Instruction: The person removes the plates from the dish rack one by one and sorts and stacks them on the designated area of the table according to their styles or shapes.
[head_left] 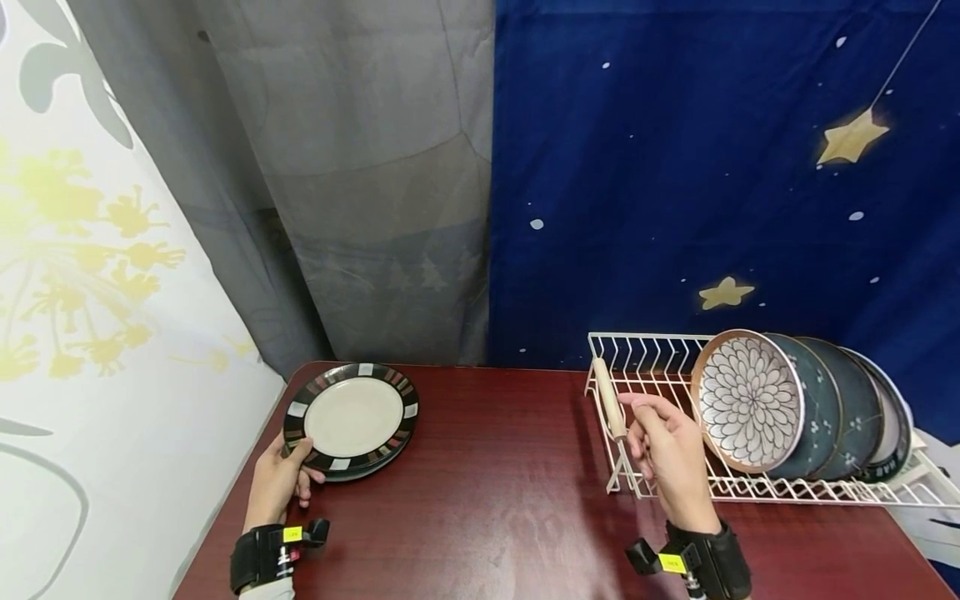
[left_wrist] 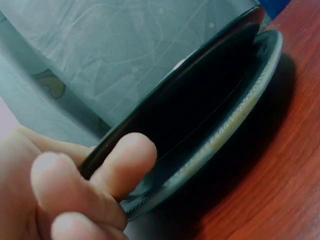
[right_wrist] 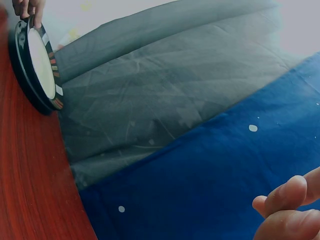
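Your left hand (head_left: 277, 479) has the black-rimmed plate (head_left: 356, 417) pinched at its near-left edge, thumb on top, fingertips under. That plate is at the table's (head_left: 480, 500) far-left corner, over a second dark dish (head_left: 367, 472). The left wrist view shows a gap between the two on the hand side; can't tell if they touch at the far rim.

Main risk: one-edge grip. The plate's weight is cantilevered, so a weak pinch could let the far side drop and chip on the lower dish. Lifting at a tilt could also drag that dish along. If the thumb slips, your fingers likely get caught in the gap.

Right hand (head_left: 667, 450) holds nothing: index reaching out, other fingers loosely bent. It's right by the rack's (head_left: 825, 502) wooden handle (head_left: 608, 398); contact unclear. A careless sweep there could shove the rack or rattle the flower-patterned dish (head_left: 750, 400) leaning in it.
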